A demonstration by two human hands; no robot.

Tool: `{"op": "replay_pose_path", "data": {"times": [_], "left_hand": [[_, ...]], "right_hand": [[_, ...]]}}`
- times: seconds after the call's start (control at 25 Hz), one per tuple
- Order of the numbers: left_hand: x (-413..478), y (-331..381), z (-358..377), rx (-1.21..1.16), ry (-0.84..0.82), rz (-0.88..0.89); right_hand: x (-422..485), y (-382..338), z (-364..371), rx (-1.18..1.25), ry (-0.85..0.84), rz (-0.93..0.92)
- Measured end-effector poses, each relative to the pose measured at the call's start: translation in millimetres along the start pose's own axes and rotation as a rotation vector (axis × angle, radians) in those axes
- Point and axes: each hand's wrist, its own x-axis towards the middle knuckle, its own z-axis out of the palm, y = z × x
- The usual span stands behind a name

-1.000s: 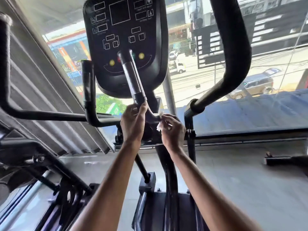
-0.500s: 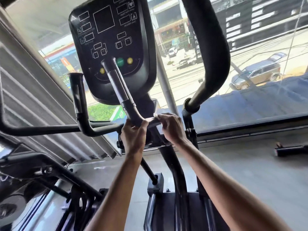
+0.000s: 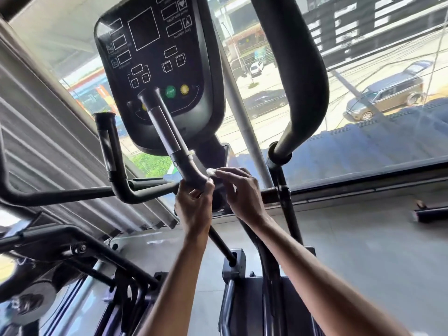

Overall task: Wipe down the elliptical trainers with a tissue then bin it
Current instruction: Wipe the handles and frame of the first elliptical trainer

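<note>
At the far left the dark frame of a neighbouring machine (image 3: 72,241) fills the lower corner, and above it a short upright grip (image 3: 108,141) rises from a bent black bar. Next comes the elliptical trainer (image 3: 269,275) with its black console (image 3: 157,57), tilted toward the camera and carrying green and yellow buttons. In front of the console a slanted handle (image 3: 167,132) runs down to a bend, where the left hand (image 3: 194,209) grips it with fingers curled around the tube. Just right of that bend sits the tissue (image 3: 211,171), a small white wad pinched in the fingertips of the right hand (image 3: 242,195) and touching the handle's side. Further right a thick curved swing arm (image 3: 305,76) rises, with a car (image 3: 385,93) on the street outside the window.
</note>
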Motion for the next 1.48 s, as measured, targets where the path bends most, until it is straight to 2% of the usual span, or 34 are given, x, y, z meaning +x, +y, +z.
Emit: {"op": "replay_pose_path", "data": {"times": [0.08,0.16,0.2,0.36,0.44,0.52,0.56,0.68,0.72,0.88,0.96,1.08,1.2,1.32,1.4,1.48], "left_hand": [[-1.0,-0.4,1.6,-0.017,0.013,-0.001],[-4.9,3.5,3.7,-0.02,0.026,0.014],[-6.4,5.1,4.9,-0.02,0.034,0.023],[-4.1,6.5,8.6,-0.064,0.053,0.022],[-2.6,5.9,7.8,-0.054,0.052,0.016],[-4.0,5.0,8.7,-0.078,0.055,0.025],[-4.7,4.5,9.5,-0.094,0.054,0.033],[-2.8,-2.6,8.2,-0.072,0.037,0.057],[-0.7,-5.8,6.9,-0.059,0.027,0.06],[1.7,-11.5,3.4,-0.028,0.028,0.075],[1.4,-11.2,4.4,-0.033,0.029,0.083],[-1.6,-11.1,7.4,-0.024,0.06,0.081],[-3.9,-10.4,11.7,-0.001,0.118,0.08],[-2.4,-12.9,14.0,-0.016,0.123,0.089],[-1.8,-14.9,13.3,-0.024,0.119,0.101],[-3.8,-13.5,16.2,-0.042,0.122,0.108]], "right_hand": [[-6.0,18.2,8.0,-0.019,0.094,0.12],[2.2,29.6,9.4,-0.049,0.112,0.315],[6.0,27.4,10.0,-0.049,0.098,0.349],[-2.3,10.7,8.3,-0.007,0.101,0.119],[1.2,24.8,8.5,-0.045,0.093,0.212],[14.8,33.7,7.0,-0.132,0.002,0.341],[23.6,31.0,4.1,-0.145,-0.067,0.317],[40.6,14.8,-10.4,-0.003,-0.252,0.057],[43.4,15.3,-12.2,0.017,-0.277,0.023],[27.2,34.3,-3.2,-0.103,-0.13,0.098],[15.0,37.4,3.7,-0.096,-0.06,0.101],[15.7,50.5,7.3,-0.117,0.026,0.204],[21.0,67.6,12.0,-0.168,-0.042,0.286],[47.0,69.8,5.9,-0.214,-0.218,0.353],[56.8,57.9,2.3,-0.18,-0.309,0.3],[47.0,43.5,-1.0,-0.062,-0.239,0.155]]}}
